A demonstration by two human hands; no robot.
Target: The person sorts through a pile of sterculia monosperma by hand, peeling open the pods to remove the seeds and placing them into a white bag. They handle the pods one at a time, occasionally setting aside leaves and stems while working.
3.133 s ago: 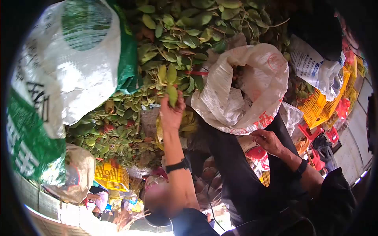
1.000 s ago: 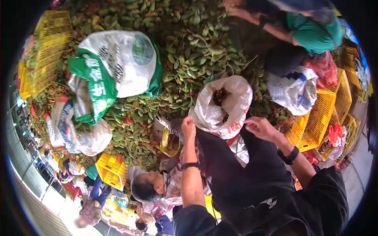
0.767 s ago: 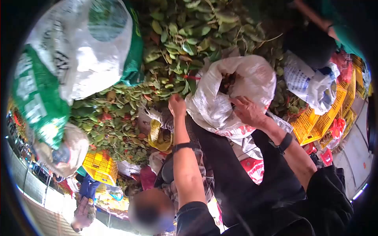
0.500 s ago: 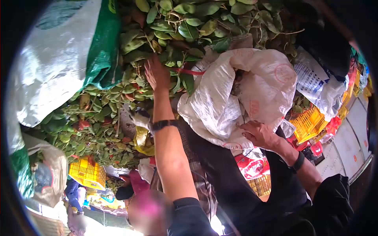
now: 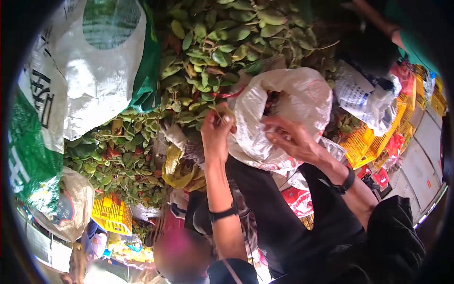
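My left hand [image 5: 217,130] is closed, thumb and fingers pinched around a small pale-green leafy piece [image 5: 227,116] whose exact kind I cannot make out. It hovers at the left side of a white woven sack [image 5: 255,104] with an open mouth. My right hand [image 5: 295,142] is open, its fingers stretched left over the sack's near side. Dark contents inside the sack are mostly hidden. Behind both hands spreads a heap of green leafy cuttings [image 5: 222,47], some tinged reddish. A red strap [image 5: 229,95] lies beside the sack's rim.
A large white and green sack [image 5: 106,71] fills the upper left. Yellow crates [image 5: 112,214] stand lower left and more to the right. Another person's gloved hand [image 5: 174,135] touches the leaves, near a yellow bag [image 5: 177,168]. A co-worker's arm [image 5: 378,19] shows at upper right.
My left hand has drawn back from the leaves towards the sack and closed on a small piece. My right hand has lifted from the sack's near rim and moved up and left.
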